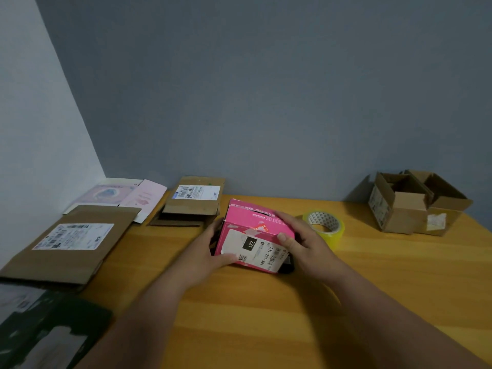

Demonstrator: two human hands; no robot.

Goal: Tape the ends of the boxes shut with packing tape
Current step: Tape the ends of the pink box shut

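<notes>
Blue-grey walls meet behind an orange wooden table (266,315). At its centre lies a glossy pink carton (255,230) with a white shipping label. The left hand (205,251) curls around its nine o'clock end, thumb on the label; the right hand (300,241) grips the three o'clock end, fingers draped over the top. To do this step well, the flaps probably need pressing flush before taping. A shiny yellowish tape roll (326,227) sits just behind the right hand. Flattened matte cardboard boxes (72,243) lie around ten o'clock; open brown boxes (415,206) stand at two o'clock.
</notes>
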